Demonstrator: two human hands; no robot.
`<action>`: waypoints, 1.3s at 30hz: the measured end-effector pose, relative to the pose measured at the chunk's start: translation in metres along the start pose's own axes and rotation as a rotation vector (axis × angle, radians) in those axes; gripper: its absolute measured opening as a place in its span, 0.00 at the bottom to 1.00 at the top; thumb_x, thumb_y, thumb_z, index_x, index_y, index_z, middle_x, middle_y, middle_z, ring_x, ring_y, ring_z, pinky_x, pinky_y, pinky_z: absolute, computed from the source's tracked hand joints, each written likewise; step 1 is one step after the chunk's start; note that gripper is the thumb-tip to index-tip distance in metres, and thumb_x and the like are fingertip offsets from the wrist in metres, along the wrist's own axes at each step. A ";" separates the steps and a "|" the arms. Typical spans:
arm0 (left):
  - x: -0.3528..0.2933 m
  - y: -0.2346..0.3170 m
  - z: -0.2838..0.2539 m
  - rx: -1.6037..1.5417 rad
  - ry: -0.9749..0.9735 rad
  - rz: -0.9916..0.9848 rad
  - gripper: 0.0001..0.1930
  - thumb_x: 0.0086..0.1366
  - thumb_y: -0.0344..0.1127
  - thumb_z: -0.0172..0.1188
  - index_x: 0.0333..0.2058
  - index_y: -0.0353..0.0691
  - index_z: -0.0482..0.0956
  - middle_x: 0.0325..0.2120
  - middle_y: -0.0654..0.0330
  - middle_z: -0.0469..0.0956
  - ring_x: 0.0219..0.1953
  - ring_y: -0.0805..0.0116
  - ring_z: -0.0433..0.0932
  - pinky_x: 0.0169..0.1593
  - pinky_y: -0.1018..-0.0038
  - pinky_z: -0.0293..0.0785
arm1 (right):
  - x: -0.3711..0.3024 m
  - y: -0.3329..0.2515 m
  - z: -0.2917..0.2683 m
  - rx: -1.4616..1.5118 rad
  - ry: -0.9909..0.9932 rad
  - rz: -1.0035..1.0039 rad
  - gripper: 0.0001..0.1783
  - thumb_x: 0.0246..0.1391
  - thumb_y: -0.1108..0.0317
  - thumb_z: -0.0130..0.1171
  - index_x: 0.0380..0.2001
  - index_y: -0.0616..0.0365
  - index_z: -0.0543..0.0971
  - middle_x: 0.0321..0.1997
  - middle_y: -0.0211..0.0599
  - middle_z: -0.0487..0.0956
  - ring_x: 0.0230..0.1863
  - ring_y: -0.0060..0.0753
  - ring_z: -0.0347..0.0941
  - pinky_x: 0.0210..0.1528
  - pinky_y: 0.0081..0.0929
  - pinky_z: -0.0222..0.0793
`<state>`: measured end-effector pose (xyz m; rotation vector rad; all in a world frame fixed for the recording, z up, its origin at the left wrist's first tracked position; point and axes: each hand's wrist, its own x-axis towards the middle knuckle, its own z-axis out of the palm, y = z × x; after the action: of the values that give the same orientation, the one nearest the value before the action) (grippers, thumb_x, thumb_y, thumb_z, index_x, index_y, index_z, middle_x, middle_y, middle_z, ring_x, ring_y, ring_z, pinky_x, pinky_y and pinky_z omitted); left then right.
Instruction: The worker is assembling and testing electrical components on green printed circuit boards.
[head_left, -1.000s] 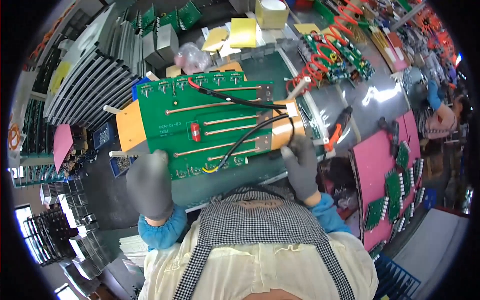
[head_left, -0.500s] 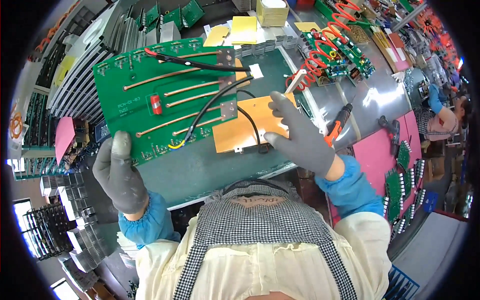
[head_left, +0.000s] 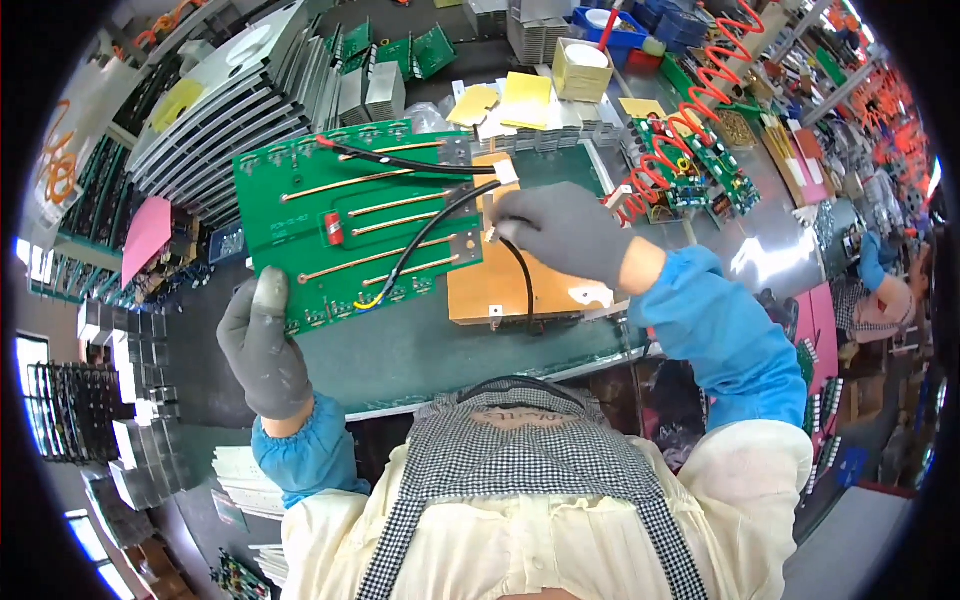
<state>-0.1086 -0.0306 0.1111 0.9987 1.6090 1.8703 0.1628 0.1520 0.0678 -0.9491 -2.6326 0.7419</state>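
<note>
My left hand (head_left: 265, 350), in a grey glove, grips the lower left edge of a green circuit board (head_left: 290, 235), thumb on top. The board is held tilted and carries copper-coloured bars and a red cylindrical part (head_left: 333, 229). From it, black leads run to a white connector (head_left: 507, 172) at its right side. My right hand (head_left: 565, 230), also gloved, is closed over a copper-coloured flat box (head_left: 480, 298). Its fingertips pinch the upper end of a black cable (head_left: 527, 275) that curves down across the box. A small pale tip shows beside those fingers.
Behind the board stand stacked metal panels (head_left: 225, 85) and yellow pads (head_left: 527, 100) on pale plates. A coiled red hose (head_left: 712, 100) hangs at the back right near populated boards (head_left: 690, 165). Over at the far right, another person's arm (head_left: 880, 285) shows.
My right hand has moved left over the box, and its spread fingers have closed on the black cable. My left hand keeps its grip on the board. The whole view has shifted somewhat.
</note>
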 end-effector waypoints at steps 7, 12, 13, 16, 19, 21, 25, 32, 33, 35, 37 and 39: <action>-0.009 0.006 0.026 0.020 -0.026 0.025 0.14 0.67 0.38 0.61 0.32 0.30 0.82 0.24 0.66 0.77 0.29 0.82 0.67 0.37 0.81 0.62 | -0.019 0.012 -0.018 0.317 -0.185 0.123 0.30 0.56 0.61 0.61 0.59 0.60 0.67 0.44 0.45 0.81 0.41 0.43 0.78 0.44 0.36 0.73; -0.015 0.024 0.036 -0.017 0.081 0.136 0.15 0.67 0.40 0.61 0.33 0.30 0.82 0.26 0.64 0.79 0.26 0.80 0.71 0.32 0.81 0.66 | -0.006 0.007 -0.005 0.146 -0.339 -0.147 0.38 0.51 0.57 0.64 0.63 0.56 0.64 0.47 0.47 0.79 0.48 0.47 0.76 0.51 0.41 0.71; -0.016 0.027 0.038 -0.016 0.071 0.139 0.15 0.67 0.40 0.61 0.33 0.30 0.82 0.26 0.64 0.79 0.26 0.80 0.71 0.32 0.81 0.66 | -0.007 0.006 -0.007 0.215 -0.414 -0.164 0.37 0.50 0.55 0.64 0.62 0.55 0.65 0.50 0.50 0.79 0.53 0.53 0.75 0.55 0.42 0.70; -0.022 0.030 0.041 -0.054 0.078 0.114 0.14 0.66 0.40 0.62 0.32 0.30 0.81 0.27 0.63 0.79 0.27 0.79 0.72 0.33 0.81 0.66 | -0.011 0.026 -0.016 0.284 -0.301 -0.103 0.30 0.49 0.57 0.65 0.53 0.58 0.71 0.43 0.45 0.79 0.47 0.44 0.76 0.49 0.36 0.71; -0.024 0.023 0.038 0.047 0.072 0.068 0.14 0.66 0.40 0.62 0.32 0.31 0.82 0.26 0.64 0.78 0.29 0.80 0.71 0.36 0.80 0.65 | -0.033 0.053 -0.027 0.693 -0.269 0.201 0.18 0.54 0.59 0.62 0.43 0.58 0.73 0.39 0.38 0.79 0.38 0.28 0.77 0.40 0.27 0.73; -0.024 0.015 0.040 0.073 0.033 0.049 0.14 0.65 0.40 0.62 0.33 0.31 0.82 0.26 0.66 0.77 0.30 0.81 0.69 0.37 0.80 0.64 | -0.056 0.049 -0.038 0.778 -0.208 0.268 0.15 0.56 0.60 0.61 0.41 0.57 0.73 0.39 0.37 0.79 0.37 0.25 0.77 0.38 0.25 0.74; -0.028 0.011 0.070 0.096 -0.066 -0.070 0.16 0.65 0.41 0.62 0.33 0.30 0.82 0.25 0.67 0.76 0.29 0.80 0.69 0.36 0.80 0.63 | -0.085 0.065 -0.025 1.080 0.028 0.298 0.09 0.59 0.64 0.56 0.39 0.55 0.72 0.39 0.35 0.79 0.33 0.22 0.76 0.36 0.23 0.74; -0.024 0.004 0.103 0.152 -0.203 -0.232 0.17 0.63 0.43 0.64 0.34 0.29 0.83 0.25 0.63 0.79 0.27 0.79 0.73 0.33 0.80 0.66 | -0.108 0.086 0.000 1.254 0.309 0.297 0.10 0.63 0.67 0.49 0.44 0.58 0.72 0.38 0.33 0.78 0.32 0.21 0.73 0.37 0.23 0.71; -0.022 0.002 0.105 0.208 -0.232 -0.255 0.18 0.63 0.43 0.64 0.34 0.29 0.83 0.25 0.63 0.80 0.28 0.79 0.73 0.34 0.80 0.67 | -0.109 0.091 0.006 1.313 0.351 0.260 0.10 0.63 0.67 0.49 0.45 0.58 0.72 0.37 0.32 0.77 0.31 0.21 0.72 0.37 0.22 0.70; -0.020 -0.001 0.109 0.267 -0.259 -0.281 0.18 0.63 0.43 0.64 0.35 0.29 0.83 0.26 0.62 0.80 0.28 0.79 0.74 0.34 0.81 0.68 | -0.109 0.094 0.011 1.390 0.379 0.254 0.09 0.62 0.67 0.52 0.43 0.58 0.73 0.38 0.31 0.77 0.30 0.20 0.71 0.36 0.21 0.68; -0.018 -0.005 0.112 0.260 -0.292 -0.311 0.18 0.63 0.43 0.64 0.35 0.29 0.83 0.27 0.62 0.81 0.29 0.78 0.75 0.35 0.80 0.70 | -0.110 0.096 0.015 1.424 0.439 0.214 0.09 0.63 0.67 0.52 0.44 0.58 0.73 0.33 0.30 0.76 0.30 0.20 0.71 0.36 0.20 0.67; -0.014 -0.014 0.115 0.289 -0.293 -0.302 0.18 0.63 0.44 0.64 0.36 0.29 0.83 0.27 0.61 0.81 0.29 0.78 0.75 0.36 0.80 0.71 | -0.111 0.098 0.017 1.349 0.451 0.218 0.09 0.63 0.66 0.52 0.44 0.58 0.72 0.31 0.30 0.75 0.29 0.20 0.71 0.35 0.20 0.67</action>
<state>-0.0125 0.0338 0.0996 1.0225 1.7636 1.2556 0.2915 0.1380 -0.0060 -0.7680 -1.1451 1.7122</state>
